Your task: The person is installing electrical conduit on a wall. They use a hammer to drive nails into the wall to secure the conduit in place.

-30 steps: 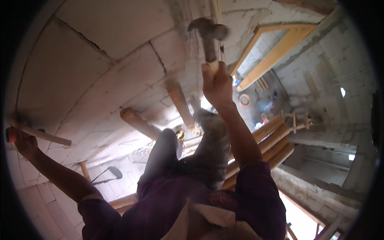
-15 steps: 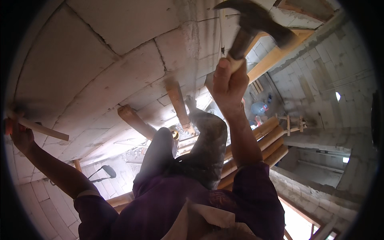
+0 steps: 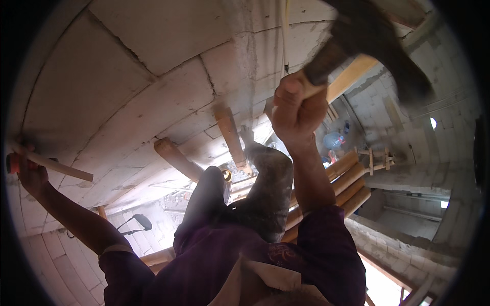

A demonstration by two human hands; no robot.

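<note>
My right hand (image 3: 301,115) is wrapped round the pale handle of a claw hammer (image 3: 349,43). The hammer is raised at upper right, its dark head blurred and partly cut off by the upper edge. At far left, my left hand (image 3: 33,177) is closed against the block wall (image 3: 117,97). A pale, slightly curved wooden strip (image 3: 71,170) passes by its fingers and sticks out to the right. A red object (image 3: 14,162) shows beside the same fingers; its kind is too unclear to tell.
Two wooden beams, one left (image 3: 176,159) and one right (image 3: 230,135), jut from the wall near my legs. Several round logs (image 3: 347,181) lie side by side at right. Lower down are a blue plastic bottle (image 3: 333,140) and a small wooden frame (image 3: 378,160). A dark strapped item (image 3: 142,222) is at lower left.
My right hand has shifted slightly right, and the hammer head has swung right and tilted downward on that side. My left hand stays at the wall; the view has moved slightly.
</note>
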